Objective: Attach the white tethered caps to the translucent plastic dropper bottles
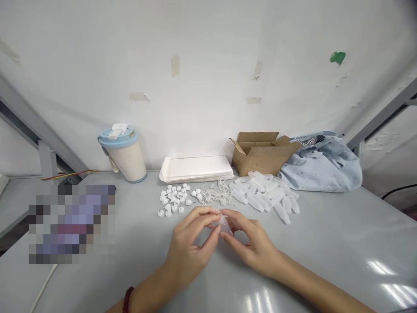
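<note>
A small translucent plastic piece (224, 224) is pinched by the left hand (193, 237) and the right hand (252, 239). Small white caps (176, 201) are scattered beyond the left; thin white strings (217, 194) are tangled ahead of both; translucent oblong pieces (263, 202) are heaped beyond the right.

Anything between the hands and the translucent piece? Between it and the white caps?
Left hand and right hand both grip the translucent piece directly, nothing visible between. Toward the white caps, the left hand itself crosses the direct line in this view.
</note>
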Tool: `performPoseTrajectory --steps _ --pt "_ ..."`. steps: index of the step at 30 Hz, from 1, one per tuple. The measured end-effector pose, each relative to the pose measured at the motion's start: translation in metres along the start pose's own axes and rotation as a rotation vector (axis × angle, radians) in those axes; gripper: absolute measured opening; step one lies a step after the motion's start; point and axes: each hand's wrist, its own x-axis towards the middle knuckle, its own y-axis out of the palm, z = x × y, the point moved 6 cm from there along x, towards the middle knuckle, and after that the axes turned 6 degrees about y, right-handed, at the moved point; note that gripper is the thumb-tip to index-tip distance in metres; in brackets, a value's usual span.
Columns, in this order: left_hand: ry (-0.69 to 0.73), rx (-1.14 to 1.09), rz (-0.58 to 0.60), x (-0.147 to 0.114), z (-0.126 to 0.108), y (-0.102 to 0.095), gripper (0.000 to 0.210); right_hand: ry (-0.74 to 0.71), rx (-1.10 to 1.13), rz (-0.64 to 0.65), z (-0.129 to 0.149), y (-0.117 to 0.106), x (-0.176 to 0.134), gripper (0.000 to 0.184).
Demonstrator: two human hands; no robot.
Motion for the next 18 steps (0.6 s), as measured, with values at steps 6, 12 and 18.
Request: performPoseTrajectory --steps 6,12,18 --pt "0.053 0.072 -0.006 0.0009 -0.0035 -0.002 0.019 0.0 0.029 -0.002 0.0031 -0.0016 0.001 0.033" --pt "0.039 0.073 -0.001 -0.0011 -0.0016 -0.0027 0.021 0.042 0.058 0.006 -0.0002 -0.0004 0.0006 0.031" --pt "-0.069 -0.019 0.003 -0.0019 0.0038 0.0014 0.024 0.068 0.101 0.03 -0.0009 0.0022 0.0006 0.028"
